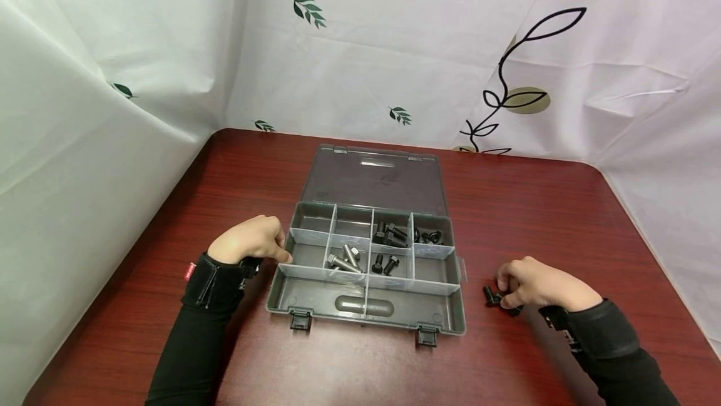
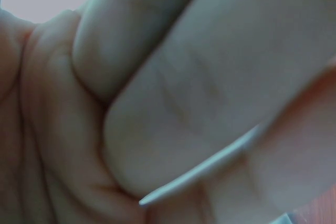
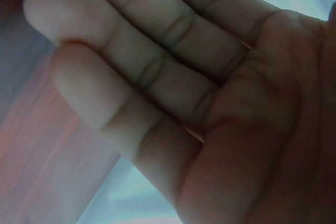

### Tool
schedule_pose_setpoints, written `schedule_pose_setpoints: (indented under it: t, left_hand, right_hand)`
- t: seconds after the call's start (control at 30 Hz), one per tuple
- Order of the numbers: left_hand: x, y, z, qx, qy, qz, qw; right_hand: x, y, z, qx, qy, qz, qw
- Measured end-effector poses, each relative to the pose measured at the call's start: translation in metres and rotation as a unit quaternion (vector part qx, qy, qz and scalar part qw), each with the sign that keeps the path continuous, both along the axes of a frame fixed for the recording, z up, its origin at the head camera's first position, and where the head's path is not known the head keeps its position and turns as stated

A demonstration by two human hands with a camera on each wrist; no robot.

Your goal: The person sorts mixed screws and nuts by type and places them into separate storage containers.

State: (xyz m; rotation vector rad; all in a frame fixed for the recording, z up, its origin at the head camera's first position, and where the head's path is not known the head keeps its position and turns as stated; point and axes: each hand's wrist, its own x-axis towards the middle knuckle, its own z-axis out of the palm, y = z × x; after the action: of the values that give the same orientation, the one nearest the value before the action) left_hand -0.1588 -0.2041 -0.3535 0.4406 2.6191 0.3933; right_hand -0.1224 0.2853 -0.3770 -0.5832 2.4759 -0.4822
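A grey plastic compartment box [image 1: 315, 293] lies on the table with its clear lid [image 1: 374, 174] folded back. My left hand [image 1: 248, 240] grips the box's left wall, thumb over the edge; in the left wrist view its other fingers [image 2: 210, 87] curl toward the palm. On the table right of the box are a few small black bolts [image 1: 489, 296]. Over them my right hand [image 1: 537, 284] reaches down, thumb and index finger apart beside the bolts. The right wrist view shows its other fingers [image 3: 142, 66] loosely extended, with the bolts out of sight.
Silver bolts [image 1: 345, 260] lie in a middle compartment. Black bolts [image 1: 390, 235] and black rings [image 1: 432, 237] occupy back compartments, and more black bolts [image 1: 385, 264] the middle row. Two latches [image 1: 426, 336] hang at the front. White cloth [image 1: 349, 68] surrounds the table [image 1: 524, 206].
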Motion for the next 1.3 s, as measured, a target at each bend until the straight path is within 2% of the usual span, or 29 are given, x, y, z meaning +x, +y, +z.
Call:
schedule_pose_setpoints:
  t: [0.57,0.83,1.3]
  left_hand:
    - [0.000,0.001,0.000,-0.006,0.000,0.004,1.0000]
    - [0.000,0.001,0.001,-0.007,0.002,0.003,1.0000]
    - [0.000,0.000,0.000,-0.005,-0.001,0.002,1.0000]
  right_hand:
    - [0.000,0.000,-0.005,-0.031,-0.007,0.034,0.999]
    - [0.001,0.004,-0.004,-0.033,0.019,0.048,0.998]
    - [-0.008,0.005,0.016,-0.007,0.044,0.039,0.998]
